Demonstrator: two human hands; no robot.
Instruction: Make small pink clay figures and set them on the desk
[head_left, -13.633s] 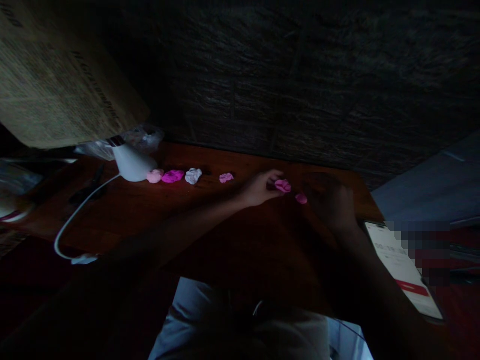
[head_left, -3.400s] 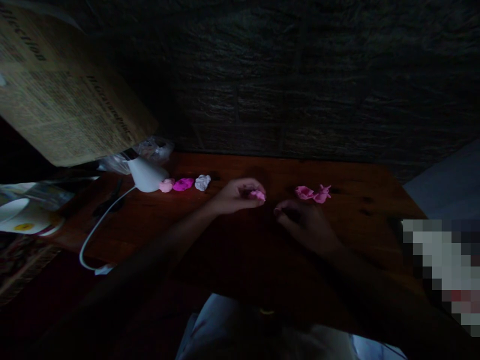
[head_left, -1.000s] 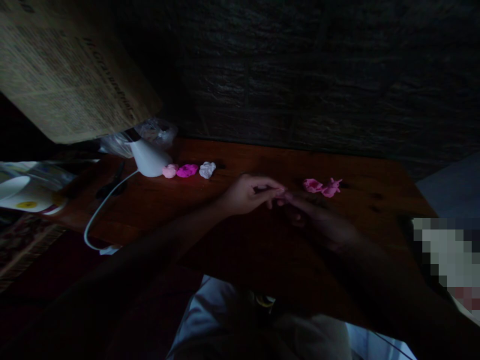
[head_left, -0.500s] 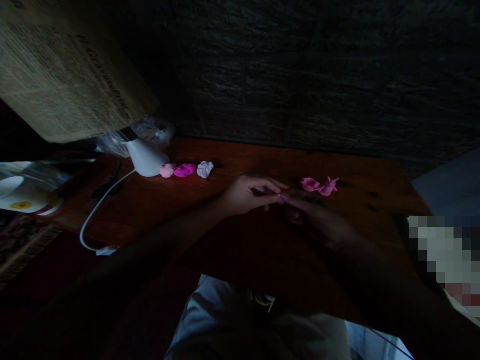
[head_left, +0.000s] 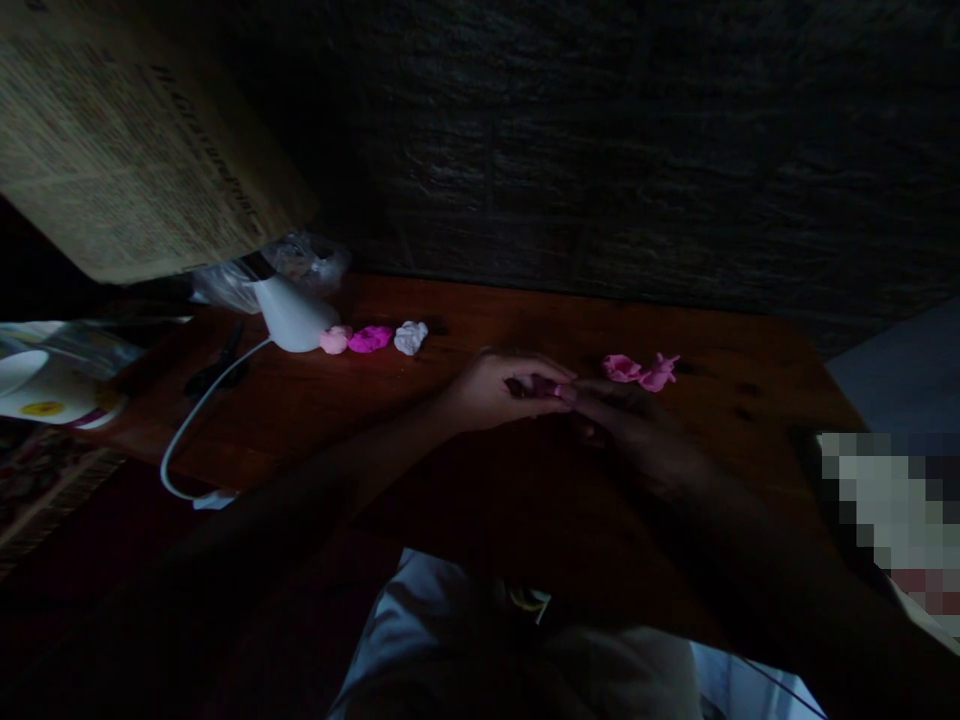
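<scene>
Nearest me, the person's lap [head_left: 405, 620] sits at the edge of the wooden table [head_left: 772, 370]; over the tabletop, the left hand [head_left: 480, 393] and right hand [head_left: 645, 435] meet at the fingertips, both closed in a pinch on a small pink piece [head_left: 559, 391], mostly hidden in the dimness; how hard either presses, I can't tell.

It looks like modelling clay, so I'd reckon it light, soft, perhaps a bit tacky; a firm squeeze would likely dent it, so I'd take it by its thickest part, with fingertip pads only.

Just beyond the right hand lie a cupped pink piece [head_left: 621, 368] and a pronged pink piece [head_left: 658, 373], side by side; the thin rim and prongs look easily bent, so the thicker bodies seem the safer hold.

Across to the left, a whitish lump [head_left: 410, 338], a magenta lump [head_left: 370, 339] and a pale pink lump [head_left: 334, 340] run towards a white lamp base [head_left: 292, 315]; behind everything rises the dark wall [head_left: 525, 200].
</scene>
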